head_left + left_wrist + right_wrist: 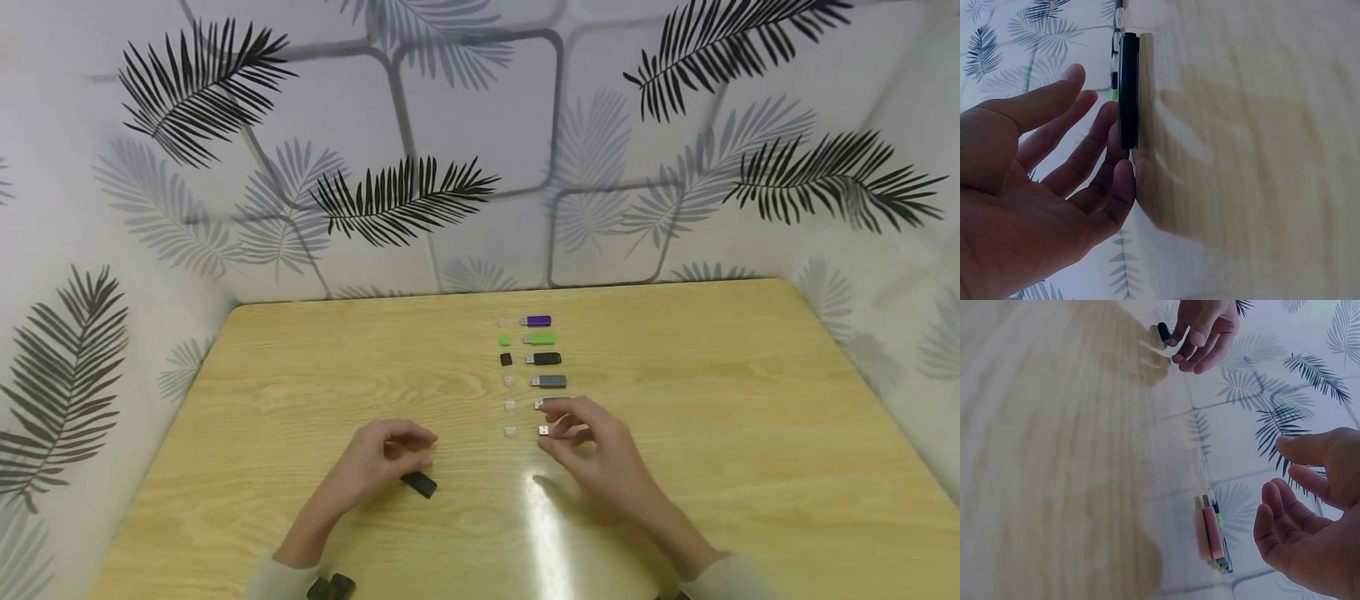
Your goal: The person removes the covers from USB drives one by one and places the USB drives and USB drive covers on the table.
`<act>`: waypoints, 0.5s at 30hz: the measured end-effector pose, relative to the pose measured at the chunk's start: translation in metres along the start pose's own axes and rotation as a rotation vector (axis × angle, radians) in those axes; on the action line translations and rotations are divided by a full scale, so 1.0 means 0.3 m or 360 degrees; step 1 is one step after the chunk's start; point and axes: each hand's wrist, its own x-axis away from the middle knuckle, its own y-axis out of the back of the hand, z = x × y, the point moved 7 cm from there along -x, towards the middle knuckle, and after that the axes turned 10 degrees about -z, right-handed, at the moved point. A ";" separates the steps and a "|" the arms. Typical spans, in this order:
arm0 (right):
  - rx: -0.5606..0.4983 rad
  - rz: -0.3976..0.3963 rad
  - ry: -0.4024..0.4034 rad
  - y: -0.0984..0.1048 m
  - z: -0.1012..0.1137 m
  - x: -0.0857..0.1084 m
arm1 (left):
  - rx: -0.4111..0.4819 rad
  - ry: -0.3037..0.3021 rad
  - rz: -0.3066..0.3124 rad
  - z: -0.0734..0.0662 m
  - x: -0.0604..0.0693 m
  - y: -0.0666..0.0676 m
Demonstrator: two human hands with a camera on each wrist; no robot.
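My left hand hovers by a black USB stick lying at an angle on the table. In the left wrist view its fingers are loosely bent behind that black stick, with the thumb apart; contact is unclear. My right hand is over the nearest USB stick of a column; only its metal plug shows from the head. From the right wrist, a pink USB stick lies apart from the loosely curved fingers of the right hand, which hold nothing. A clear cap lies left of the plug.
Further back in the column lie a partly covered grey stick, another grey stick, a black one, a green one and a purple one. Caps, including a black cap, line up left of them. A patterned wall borders the table.
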 end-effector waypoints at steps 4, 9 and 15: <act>-0.0035 0.0002 0.0011 -0.020 0.010 0.009 | -0.0092 0.0006 -0.0019 0.014 0.030 0.024; -0.0039 0.0027 0.0017 -0.050 0.014 0.022 | -0.0159 -0.0014 -0.0019 0.016 0.058 0.040; -0.0073 0.0054 0.0031 -0.098 0.030 0.034 | -0.0258 -0.0119 0.0046 0.003 0.074 0.032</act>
